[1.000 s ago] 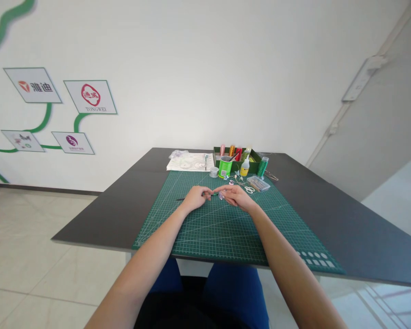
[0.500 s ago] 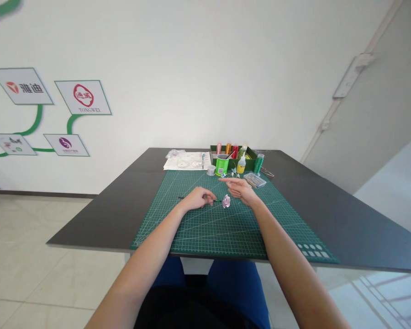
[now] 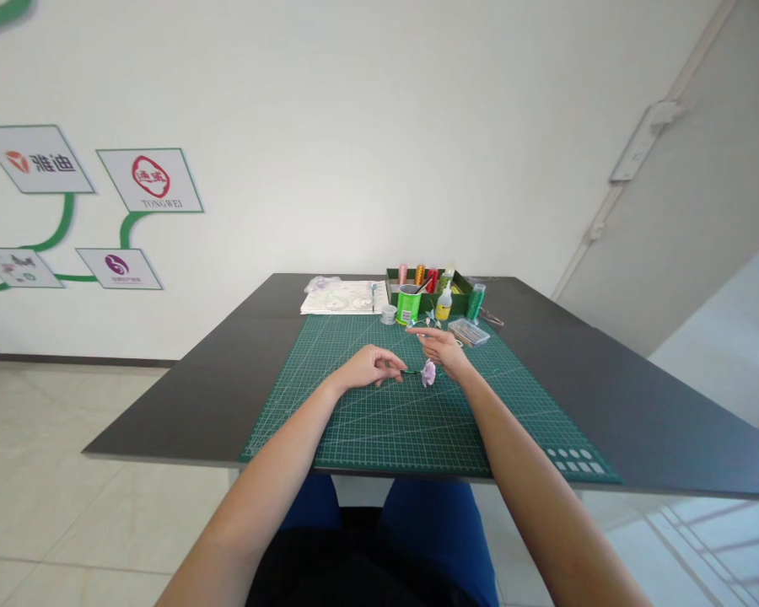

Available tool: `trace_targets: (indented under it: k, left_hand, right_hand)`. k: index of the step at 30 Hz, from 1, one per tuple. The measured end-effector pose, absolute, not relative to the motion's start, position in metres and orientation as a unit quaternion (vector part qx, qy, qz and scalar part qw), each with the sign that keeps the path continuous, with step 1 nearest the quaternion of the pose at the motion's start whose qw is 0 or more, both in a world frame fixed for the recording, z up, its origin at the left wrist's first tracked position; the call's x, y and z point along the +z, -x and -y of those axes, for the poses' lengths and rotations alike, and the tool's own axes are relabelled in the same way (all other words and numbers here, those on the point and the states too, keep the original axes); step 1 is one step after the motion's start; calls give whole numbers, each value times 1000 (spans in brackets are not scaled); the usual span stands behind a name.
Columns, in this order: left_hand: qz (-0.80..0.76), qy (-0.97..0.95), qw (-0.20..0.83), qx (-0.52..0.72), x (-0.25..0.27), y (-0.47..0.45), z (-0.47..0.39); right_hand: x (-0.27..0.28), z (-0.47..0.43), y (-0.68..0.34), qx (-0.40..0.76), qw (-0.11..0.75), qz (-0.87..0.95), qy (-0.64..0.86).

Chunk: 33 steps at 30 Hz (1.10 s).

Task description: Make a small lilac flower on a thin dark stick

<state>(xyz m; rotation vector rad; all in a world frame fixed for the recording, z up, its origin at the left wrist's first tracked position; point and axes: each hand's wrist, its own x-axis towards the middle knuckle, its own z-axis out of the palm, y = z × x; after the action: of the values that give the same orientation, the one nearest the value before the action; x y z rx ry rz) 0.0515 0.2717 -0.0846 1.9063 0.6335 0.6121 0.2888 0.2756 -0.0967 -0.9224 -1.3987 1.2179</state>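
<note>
My left hand (image 3: 374,367) is closed in a pinch around the thin dark green stem (image 3: 411,372) of a pale purple artificial flower (image 3: 428,373). The blossom points right, toward my other hand, and sits just above the cutting mat (image 3: 379,430). My right hand (image 3: 441,347) hovers to the right of the blossom. Its index finger stretches out to the left while the other fingers are loosely bent, and nothing shows in them.
Behind my hands stand a green can (image 3: 408,305), a glue bottle (image 3: 444,302), a small white spool (image 3: 388,314) and a clear case (image 3: 469,331). A dark green box (image 3: 461,302) holds coloured spools. White sheets (image 3: 338,299) lie at the back left; a green tube (image 3: 476,302) stands right.
The flower has shifted right and turned in my left hand, its blossom now nearer my right hand. My left fingers reach slightly further right. My right hand keeps its pose.
</note>
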Motion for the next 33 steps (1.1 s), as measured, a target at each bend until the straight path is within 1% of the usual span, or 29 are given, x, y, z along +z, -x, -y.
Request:
trace_targets:
  k: [7,12,23,33]
  left_hand:
    - [-238,-759,532,291,-83,-52,-271]
    - [-242,-744,529,329,-82,-53,-272]
    - [-232,-688,539,426,-78,-55,-273]
    - [-238,-665,515,486,-85,-54,-282]
  right_hand:
    - [-105,-281,-289,470,477,611,422]
    - [-105,-279,-287,455,447,622,455]
    - [-110,-281,-283,514,410,604,450]
    - [-111,-281,-286,530,380,630,422]
